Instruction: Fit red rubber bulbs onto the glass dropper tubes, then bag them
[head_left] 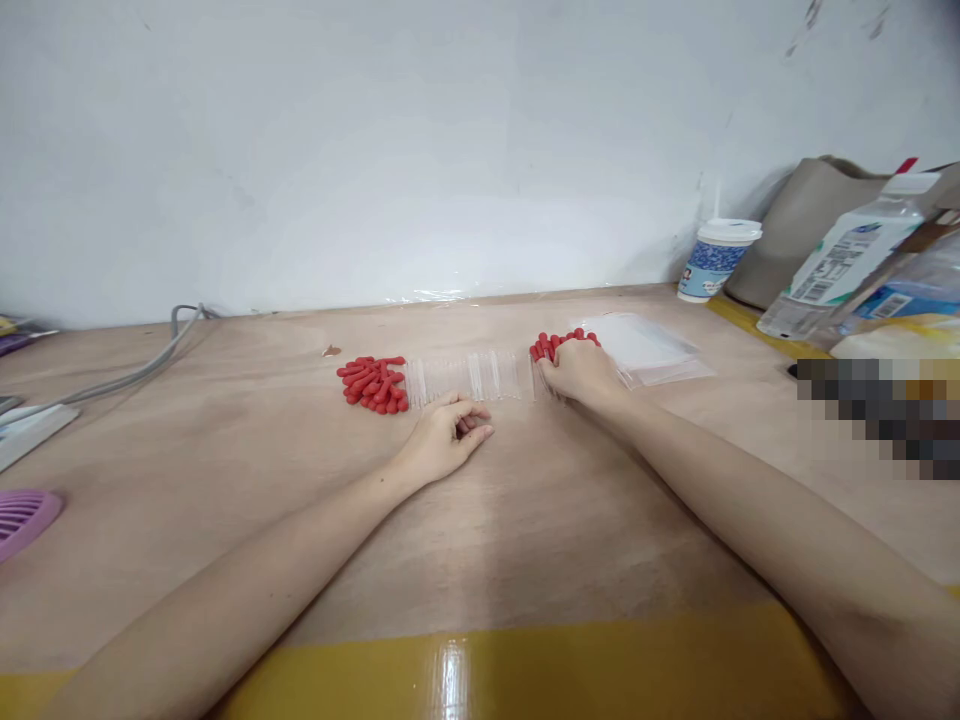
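Note:
A heap of small red bulb-ended pieces [371, 384] lies left of centre on the wooden table. Beside it runs a row of thin, clear plastic strips or sleeves [480, 376]. My left hand [450, 437] rests just in front of that row, fingers loosely curved and apart, with nothing in them. At the row's right end my right hand [581, 370] is bent down against a second cluster of red pieces [550, 345]. Its fingers are drawn together, and what they grip is hidden. Behind this hand lies a stack of clear plastic bags [641, 347].
At the back right stand a lidded paper cup [716, 262], a plastic bottle [847, 255] and a grey-brown container [787, 220]. Grey cable [150, 370] crosses the left side, above a purple slatted object [26, 522]. Yellow tape [525, 665] lines the front edge.

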